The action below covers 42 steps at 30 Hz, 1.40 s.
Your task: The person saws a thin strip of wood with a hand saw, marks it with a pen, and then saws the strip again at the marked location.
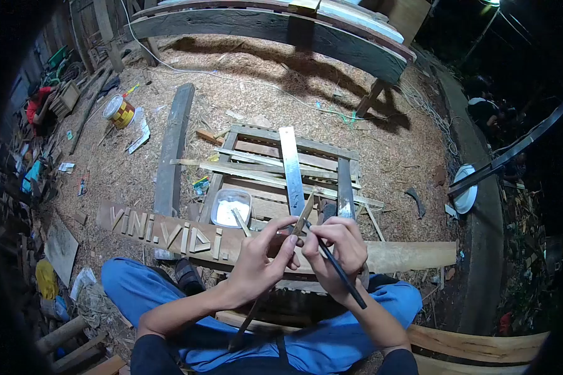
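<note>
My left hand (259, 265) pinches a thin wooden strip (306, 211) that points up and away from me. My right hand (339, 253) grips a slim black pencil-like tool (341, 272), its upper end near the strip; its exact kind is unclear. Below both hands lies a long curved board (406, 256) with small wooden letters (194, 237) reading "VINI.VIDI." along its left part. A white tub (230, 195) of white paste, with a stick (240, 220) in it, stands just beyond the board. Across the slatted wooden frame lies a metal ruler-like bar (291, 165).
A slatted wooden frame (347, 181) and loose wood strips (263, 172) lie ahead. A long bench (256, 28) spans the back. A plank (175, 144) and yellow-red bucket (119, 111) are at left. Other people sit at far left and far right. Wood shavings cover the ground.
</note>
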Each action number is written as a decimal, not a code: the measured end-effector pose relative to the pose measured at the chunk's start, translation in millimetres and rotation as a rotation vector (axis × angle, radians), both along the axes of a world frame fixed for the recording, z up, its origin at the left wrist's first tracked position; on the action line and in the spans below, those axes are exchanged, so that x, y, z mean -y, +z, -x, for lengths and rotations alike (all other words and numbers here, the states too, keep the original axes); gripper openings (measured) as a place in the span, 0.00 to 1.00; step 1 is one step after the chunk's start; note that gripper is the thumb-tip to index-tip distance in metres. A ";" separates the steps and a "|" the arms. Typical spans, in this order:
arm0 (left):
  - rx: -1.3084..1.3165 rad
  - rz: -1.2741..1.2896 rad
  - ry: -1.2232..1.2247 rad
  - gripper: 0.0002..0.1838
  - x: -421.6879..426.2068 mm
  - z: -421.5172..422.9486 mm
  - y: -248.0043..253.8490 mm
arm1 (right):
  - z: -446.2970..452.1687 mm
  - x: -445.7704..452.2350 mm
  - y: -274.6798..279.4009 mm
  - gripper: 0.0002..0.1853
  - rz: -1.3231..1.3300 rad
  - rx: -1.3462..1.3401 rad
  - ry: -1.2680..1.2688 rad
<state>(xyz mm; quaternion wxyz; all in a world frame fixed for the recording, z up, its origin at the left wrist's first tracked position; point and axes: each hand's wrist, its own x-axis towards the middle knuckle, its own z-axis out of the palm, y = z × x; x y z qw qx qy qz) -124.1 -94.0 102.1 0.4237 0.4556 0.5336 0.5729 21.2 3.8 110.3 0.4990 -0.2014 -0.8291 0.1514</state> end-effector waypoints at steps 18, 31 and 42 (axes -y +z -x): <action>0.110 -0.007 -0.003 0.20 -2.8 -1.4 -3.1 | -1.0 -4.6 -1.8 0.08 -0.015 0.019 -0.030; 0.312 0.068 -0.050 0.20 -2.5 1.5 0.8 | 3.9 0.8 -1.6 0.09 -0.026 -0.029 0.017; 0.269 0.081 -0.002 0.19 -0.7 -2.8 -4.4 | 2.6 2.2 -4.4 0.10 0.011 -0.003 0.017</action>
